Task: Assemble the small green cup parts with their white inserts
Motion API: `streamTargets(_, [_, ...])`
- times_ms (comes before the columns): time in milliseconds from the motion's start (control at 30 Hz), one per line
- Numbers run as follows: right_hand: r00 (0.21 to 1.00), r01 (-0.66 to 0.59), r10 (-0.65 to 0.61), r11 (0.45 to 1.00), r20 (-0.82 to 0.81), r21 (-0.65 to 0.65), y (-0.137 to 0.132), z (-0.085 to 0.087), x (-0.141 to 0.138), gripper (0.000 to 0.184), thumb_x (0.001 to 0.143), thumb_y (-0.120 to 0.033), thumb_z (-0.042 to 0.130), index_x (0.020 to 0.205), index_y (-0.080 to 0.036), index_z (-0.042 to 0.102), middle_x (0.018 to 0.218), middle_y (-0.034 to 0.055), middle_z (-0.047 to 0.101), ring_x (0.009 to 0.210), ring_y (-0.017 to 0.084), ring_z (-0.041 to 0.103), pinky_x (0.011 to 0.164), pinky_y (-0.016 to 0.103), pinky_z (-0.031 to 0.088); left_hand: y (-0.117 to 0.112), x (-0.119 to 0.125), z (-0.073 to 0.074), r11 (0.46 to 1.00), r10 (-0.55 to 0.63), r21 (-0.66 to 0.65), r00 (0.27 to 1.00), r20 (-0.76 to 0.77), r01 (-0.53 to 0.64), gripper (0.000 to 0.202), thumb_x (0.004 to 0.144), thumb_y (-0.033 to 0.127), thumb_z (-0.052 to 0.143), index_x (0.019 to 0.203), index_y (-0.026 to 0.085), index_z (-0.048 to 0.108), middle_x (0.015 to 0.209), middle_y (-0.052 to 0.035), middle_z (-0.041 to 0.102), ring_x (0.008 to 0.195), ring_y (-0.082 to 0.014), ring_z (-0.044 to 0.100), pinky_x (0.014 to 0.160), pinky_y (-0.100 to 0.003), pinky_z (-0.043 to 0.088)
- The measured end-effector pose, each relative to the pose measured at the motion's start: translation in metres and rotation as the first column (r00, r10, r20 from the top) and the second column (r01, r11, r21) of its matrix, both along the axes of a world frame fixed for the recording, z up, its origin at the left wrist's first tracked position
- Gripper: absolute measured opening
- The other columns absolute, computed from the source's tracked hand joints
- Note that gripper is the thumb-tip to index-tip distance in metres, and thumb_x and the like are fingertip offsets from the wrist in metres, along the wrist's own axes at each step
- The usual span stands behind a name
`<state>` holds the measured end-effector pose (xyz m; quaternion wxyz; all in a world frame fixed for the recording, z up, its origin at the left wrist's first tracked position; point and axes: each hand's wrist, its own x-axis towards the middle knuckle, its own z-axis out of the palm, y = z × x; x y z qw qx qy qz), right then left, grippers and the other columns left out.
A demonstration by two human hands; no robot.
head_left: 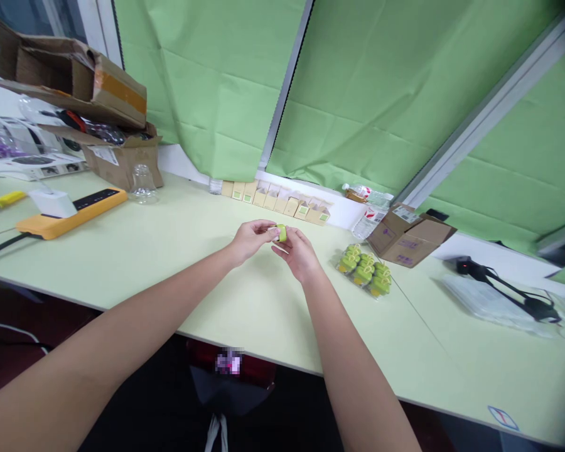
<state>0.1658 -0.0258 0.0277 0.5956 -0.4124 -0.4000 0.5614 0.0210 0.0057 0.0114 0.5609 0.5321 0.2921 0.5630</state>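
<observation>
Left hand (pixel 250 241) and right hand (pixel 296 253) close in — fingertips pinching a small green piece (pixel 281 233) from both sides, a firm, controlled hold — near clear-wrapped green pieces (pixel 364 271) to the right.

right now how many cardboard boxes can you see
3: an open cardboard box tilted on a second cardboard box at far left, a third cardboard box at right; others may be hidden.
</observation>
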Motion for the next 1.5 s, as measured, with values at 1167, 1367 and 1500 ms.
streamTargets(1167, [0.978,0.137,-0.139,0.990,-0.155,-0.021,0.008,-0.005,0.002,0.016,0.072,-0.025,0.079,0.083,-0.018,0.070,0.086,0.0036,0.075,0.080,0.015,0.071,0.079,0.027,0.061,0.009,-0.007,0.000,0.976,0.101,0.210,0.972,-0.214,-0.055,0.049,0.073,0.051,0.075,0.107,0.016,0.067,0.107,-0.0105,0.066,0.084,-0.0173,0.062,0.070,-0.033,0.054])
streamTargets(1367, [0.970,0.133,-0.143,0.989,-0.196,-0.064,0.012,-0.004,0.009,0.008,0.077,-0.021,0.073,0.084,-0.018,0.070,0.086,0.0032,0.075,0.080,0.014,0.071,0.078,0.025,0.061,0.015,-0.011,-0.005,0.959,0.164,0.268,0.949,-0.271,-0.089,0.043,0.073,0.047,0.075,0.102,0.017,0.069,0.099,-0.0086,0.068,0.077,-0.0152,0.060,0.069,-0.032,0.053])
streamTargets(1500, [0.972,0.145,-0.153,0.988,-0.176,-0.057,0.011,-0.003,0.009,0.008,0.077,-0.020,0.073,0.084,-0.017,0.071,0.084,0.0034,0.075,0.077,0.014,0.070,0.078,0.026,0.061,0.010,-0.009,-0.004,0.964,0.138,0.256,0.956,-0.257,-0.071,0.042,0.077,0.049,0.069,0.104,0.018,0.068,0.103,-0.0091,0.067,0.080,-0.0160,0.061,0.066,-0.030,0.053])
